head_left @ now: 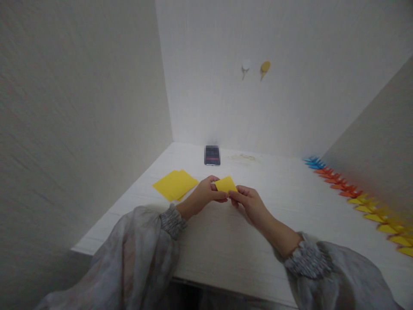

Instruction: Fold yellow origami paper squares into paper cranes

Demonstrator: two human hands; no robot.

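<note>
A small folded square of yellow paper (226, 184) is held up between both hands above the white table. My left hand (208, 190) grips its left and lower edge, thumb in front and fingers behind. My right hand (248, 199) pinches the lower right corner between thumb and fingers. On the table to the left of my left hand lie several larger yellow paper sheets (174, 185), overlapping and flat.
A phone (212, 155) lies near the back wall. Along the right side runs a row of folded paper cranes (348, 190) in blue, orange-red and yellow. Two hooks, one white (246, 65) and one yellow (265, 67), are on the back wall. The table's front edge (226, 289) is near me.
</note>
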